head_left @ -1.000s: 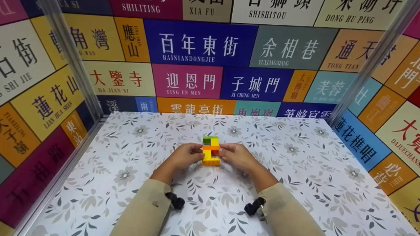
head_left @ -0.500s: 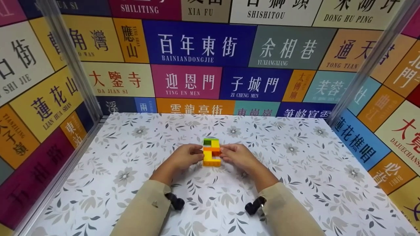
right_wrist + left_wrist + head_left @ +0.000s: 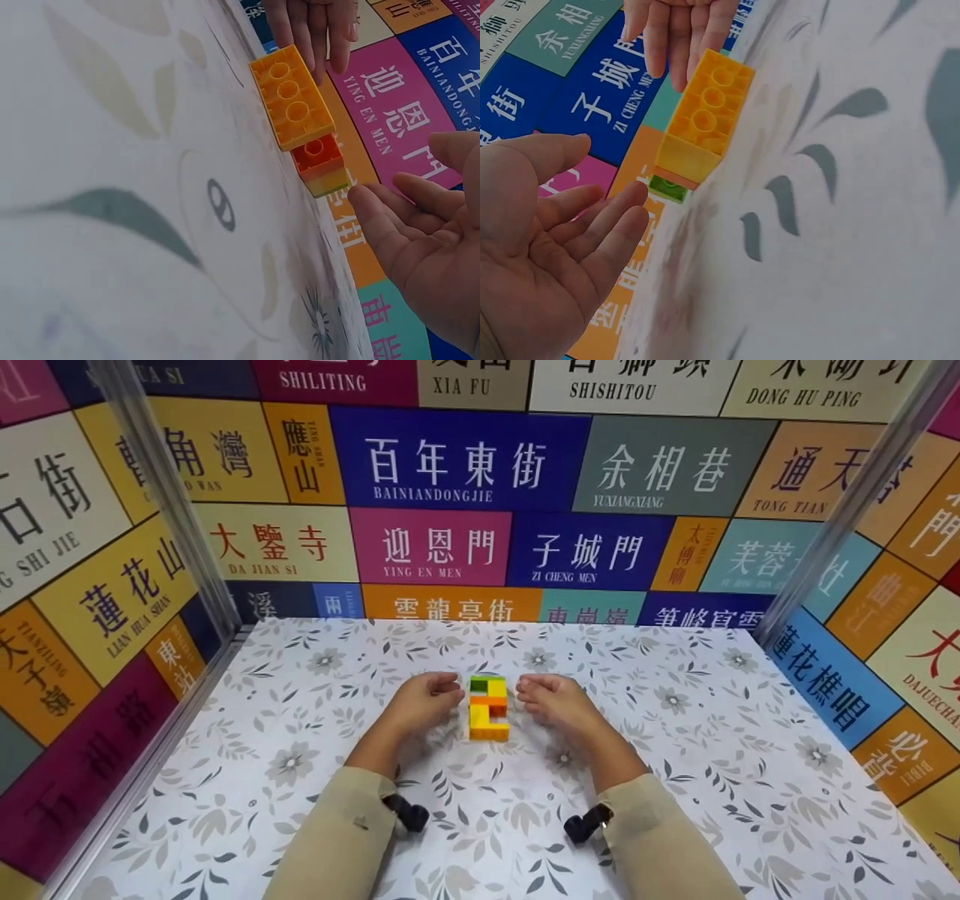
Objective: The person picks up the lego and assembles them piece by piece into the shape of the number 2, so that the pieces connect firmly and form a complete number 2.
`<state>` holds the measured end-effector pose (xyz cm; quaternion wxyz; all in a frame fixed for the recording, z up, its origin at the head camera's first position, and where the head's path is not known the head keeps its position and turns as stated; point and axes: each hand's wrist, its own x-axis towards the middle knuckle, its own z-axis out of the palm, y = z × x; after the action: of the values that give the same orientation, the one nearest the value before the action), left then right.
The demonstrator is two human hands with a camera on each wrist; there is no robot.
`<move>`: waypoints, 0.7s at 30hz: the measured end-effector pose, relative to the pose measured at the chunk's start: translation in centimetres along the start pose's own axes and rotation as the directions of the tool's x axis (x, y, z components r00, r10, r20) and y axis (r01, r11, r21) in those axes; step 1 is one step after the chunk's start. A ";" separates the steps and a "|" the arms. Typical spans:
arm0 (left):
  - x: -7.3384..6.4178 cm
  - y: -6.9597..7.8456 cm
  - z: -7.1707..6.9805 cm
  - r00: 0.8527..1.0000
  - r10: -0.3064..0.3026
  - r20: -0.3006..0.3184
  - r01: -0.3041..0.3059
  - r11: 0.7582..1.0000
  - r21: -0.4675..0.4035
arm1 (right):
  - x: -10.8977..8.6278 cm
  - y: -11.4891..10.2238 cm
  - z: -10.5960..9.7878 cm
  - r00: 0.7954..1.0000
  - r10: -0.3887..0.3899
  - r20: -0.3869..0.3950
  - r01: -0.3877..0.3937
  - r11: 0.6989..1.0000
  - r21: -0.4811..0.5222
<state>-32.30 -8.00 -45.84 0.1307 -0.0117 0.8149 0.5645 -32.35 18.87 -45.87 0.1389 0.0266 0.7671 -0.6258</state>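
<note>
A small assembly of joined toy building bricks (image 3: 488,730) lies on the table in the middle of the head view. It has yellow, orange and green bricks, with gaps between some of them. In the left wrist view, the hollow underside of the nearest orange-yellow brick (image 3: 714,97) faces the camera with its round tubes; a red-orange brick (image 3: 318,154) shows behind it in the right wrist view. My left hand (image 3: 422,705) is just left of the bricks, fingers loosely extended and apart from them. On the other side, my right hand (image 3: 561,705) is held likewise, palm inward.
A white cloth with grey leaves and flowers covers the table (image 3: 300,825). Colourful panels with place names (image 3: 457,457) stand along the back and sides, with clear corner posts (image 3: 180,510). Small black devices (image 3: 409,814) sit at both cuffs.
Fingers of both hands were at the sides of the bricks; now the hands have drawn apart, left and right, leaving a gap on each side. The bricks stay on the table.
</note>
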 end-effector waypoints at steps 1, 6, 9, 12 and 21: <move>0.0 0.1 -0.1 1.000 -0.006 -0.009 0.006 1.000 -0.011 | 0.0 -0.1 -0.1 1.000 -0.008 0.001 0.008 1.000 0.000; 0.0 0.5 -0.5 0.998 0.036 -0.043 -0.035 0.999 0.015 | 0.2 -0.4 -0.2 0.998 -0.058 0.009 0.058 0.998 0.025; 0.0 0.8 -0.4 0.997 0.057 -0.055 -0.055 0.998 0.027 | 0.4 -0.6 -0.2 0.998 -0.069 0.001 0.069 0.996 0.060; 0.1 1.1 -0.3 0.997 0.034 -0.069 -0.036 0.999 -0.022 | 0.5 -0.7 -0.2 0.998 -0.063 -0.009 0.064 0.996 0.069; 0.6 0.8 -0.6 0.984 0.052 -0.169 -0.052 0.999 0.005 | 0.8 -0.5 -0.7 0.997 -0.032 -0.075 0.034 0.999 0.018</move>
<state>-33.09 -8.17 -45.09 0.0462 -0.0384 0.8232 0.5646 -33.39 19.31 -45.45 0.0996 0.0385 0.7659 -0.6340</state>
